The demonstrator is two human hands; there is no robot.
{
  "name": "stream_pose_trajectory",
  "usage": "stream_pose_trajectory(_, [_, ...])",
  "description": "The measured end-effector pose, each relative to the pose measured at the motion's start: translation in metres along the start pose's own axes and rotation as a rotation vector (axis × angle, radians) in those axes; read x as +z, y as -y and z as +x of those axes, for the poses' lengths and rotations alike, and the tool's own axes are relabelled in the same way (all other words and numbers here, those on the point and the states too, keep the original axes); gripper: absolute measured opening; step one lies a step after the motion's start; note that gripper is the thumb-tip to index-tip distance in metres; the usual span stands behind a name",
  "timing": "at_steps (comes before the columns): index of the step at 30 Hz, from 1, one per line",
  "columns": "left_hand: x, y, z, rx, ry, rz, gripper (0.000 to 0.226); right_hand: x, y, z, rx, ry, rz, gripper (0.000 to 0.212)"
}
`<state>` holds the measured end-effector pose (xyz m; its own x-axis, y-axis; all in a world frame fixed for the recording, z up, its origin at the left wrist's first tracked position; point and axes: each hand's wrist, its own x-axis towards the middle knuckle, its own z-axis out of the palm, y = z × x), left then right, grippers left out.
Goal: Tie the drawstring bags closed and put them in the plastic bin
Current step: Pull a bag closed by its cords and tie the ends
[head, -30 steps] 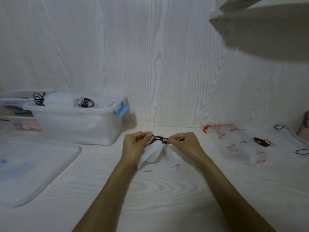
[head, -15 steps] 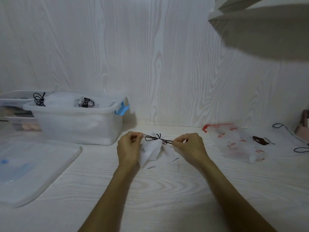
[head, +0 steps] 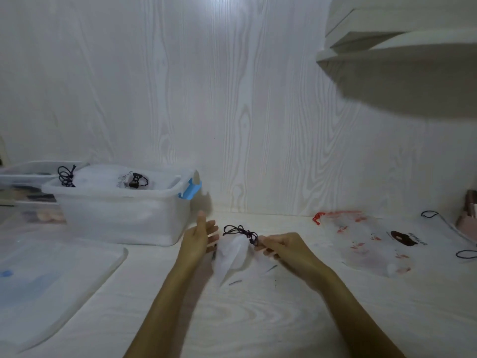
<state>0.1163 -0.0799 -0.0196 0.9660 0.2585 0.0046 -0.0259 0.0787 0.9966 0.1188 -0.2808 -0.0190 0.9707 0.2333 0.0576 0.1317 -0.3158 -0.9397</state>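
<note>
A small white drawstring bag (head: 232, 254) hangs between my hands just above the desk, its neck gathered under a knotted dark cord (head: 241, 232). My right hand (head: 280, 245) pinches the cord at the knot. My left hand (head: 200, 236) is beside the bag with fingers spread and holds nothing. The clear plastic bin (head: 116, 215) with a blue latch stands at the left and holds tied bags with dark cords. Two flat untied bags lie at the right: one with red print (head: 361, 241) and one with a dark print (head: 418, 236).
The bin's clear lid (head: 51, 270) lies flat at the near left. A second clear container (head: 23, 174) sits behind the bin. A white shelf (head: 400, 50) juts out at the upper right. A pinkish object (head: 468, 215) is at the far right edge.
Both hands pulled the cord ends apart, tightening the knot. Then my left hand let go and opened, while my right hand kept the cord.
</note>
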Motion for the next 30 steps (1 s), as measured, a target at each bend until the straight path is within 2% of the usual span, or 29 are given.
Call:
stream_pose_trajectory(2, [-0.007,-0.011,-0.006,-0.003,0.002,0.168,0.062,-0.002,0.001,0.005,0.015,-0.074,0.024,0.029])
stream_pose_trajectory(5, [-0.012,-0.026,-0.028,0.173,0.147,0.471,0.038,0.002,-0.003,0.014,0.047,-0.205,0.063,0.025])
stream_pose_trajectory(6, [-0.009,-0.028,-0.036,0.221,0.218,0.618,0.038,0.004,-0.004,0.017,0.072,-0.243,0.064,0.022])
stream_pose_trajectory(9, [0.016,-0.018,-0.051,0.352,0.327,1.030,0.078,0.010,-0.005,0.026,0.175,-0.259,0.071,0.024])
stream_pose_trajectory(10, [0.024,-0.012,-0.051,0.386,0.303,1.123,0.080,0.011,-0.004,0.028,0.204,-0.245,0.098,0.025])
stream_pose_trajectory(12, [0.033,-0.004,-0.047,0.442,0.128,1.165,0.064,0.009,0.000,0.024,0.246,-0.222,0.171,0.022])
stream_pose_trajectory(14, [0.034,-0.001,-0.039,0.456,-0.042,1.069,0.044,0.004,0.000,0.016,0.259,-0.171,0.174,0.017])
stream_pose_trajectory(17, [0.026,-0.011,-0.026,0.395,-0.058,0.720,0.019,-0.008,0.001,0.006,0.243,-0.140,0.111,0.014])
stream_pose_trajectory(20, [0.014,-0.036,-0.022,0.279,0.048,0.232,0.022,-0.016,0.010,0.002,0.237,-0.161,0.194,0.004])
stream_pose_trajectory(22, [0.001,-0.050,-0.026,0.167,0.121,-0.021,0.026,-0.013,0.020,-0.004,0.285,-0.076,0.238,0.018])
stream_pose_trajectory(26, [-0.026,-0.069,-0.029,0.078,0.157,-0.271,0.018,0.004,0.028,-0.007,0.392,0.098,0.282,0.054])
stream_pose_trajectory(28, [-0.043,-0.077,-0.027,0.063,0.138,-0.406,0.017,0.017,0.034,0.000,0.387,0.150,0.370,0.056])
stream_pose_trajectory(30, [-0.057,-0.083,-0.027,0.052,0.139,-0.495,0.019,0.032,0.041,0.005,0.382,0.235,0.549,0.047])
